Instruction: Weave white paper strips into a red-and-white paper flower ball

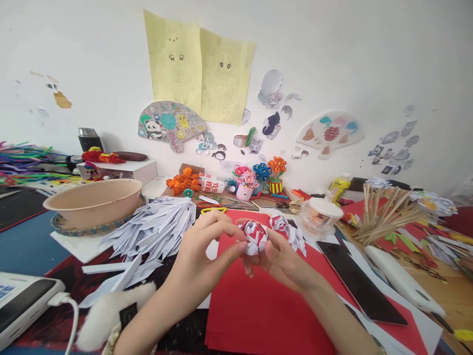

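Note:
Between my two hands, above the red paper (266,305), is a small red-and-white folded paper flower (254,237). My left hand (212,241) pinches its left side between thumb and fingers. Cupped round its right side and underneath is my right hand (283,256), closed on the same flower. Just behind the right fingers lies another red-and-white paper flower (279,223), with folded white paper pieces beside it. Left of my hands spreads a big pile of folded white paper strips (158,227).
A pinkish basin (94,199) stands at the left. Yellow-handled scissors (213,210) lie behind my hands. To the right are a dark phone (360,281), a white power bank (402,278), a lidded cup (321,214) and a bundle of wooden sticks (388,212). Small pots of craft flowers (246,183) line the wall.

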A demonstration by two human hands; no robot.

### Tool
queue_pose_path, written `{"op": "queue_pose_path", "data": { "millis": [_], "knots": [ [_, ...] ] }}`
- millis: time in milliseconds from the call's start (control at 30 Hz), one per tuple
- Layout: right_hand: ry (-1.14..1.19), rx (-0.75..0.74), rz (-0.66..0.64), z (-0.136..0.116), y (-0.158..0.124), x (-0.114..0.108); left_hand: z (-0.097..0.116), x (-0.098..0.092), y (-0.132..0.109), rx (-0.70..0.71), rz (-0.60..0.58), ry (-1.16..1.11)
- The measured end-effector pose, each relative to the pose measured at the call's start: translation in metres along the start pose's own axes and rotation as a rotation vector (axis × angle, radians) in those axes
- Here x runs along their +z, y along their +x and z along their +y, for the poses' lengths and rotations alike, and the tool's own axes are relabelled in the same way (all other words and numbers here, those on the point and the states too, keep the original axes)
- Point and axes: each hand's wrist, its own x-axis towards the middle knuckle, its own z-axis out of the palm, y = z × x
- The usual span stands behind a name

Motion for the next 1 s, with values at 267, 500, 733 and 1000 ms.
{"op": "queue_pose_path", "data": {
  "millis": [267,500,733,1000],
  "knots": [
    [-0.021,-0.053,0.018,0.0000,0.0008,-0.0008,-0.0035,-0.0006,-0.0028,0.045,-0.025,0.093],
    [-0.028,-0.077,0.046,-0.0006,0.0013,0.0005,-0.0026,-0.0002,-0.0030,0.148,0.029,0.163],
    [-0.003,-0.071,0.069,-0.0042,0.0017,0.0016,-0.0028,0.0030,-0.0053,0.233,0.026,0.262],
    [0.018,-0.055,0.069,-0.0054,0.0007,0.0023,-0.0006,0.0004,-0.0054,0.296,0.000,0.309]
  ]
}}
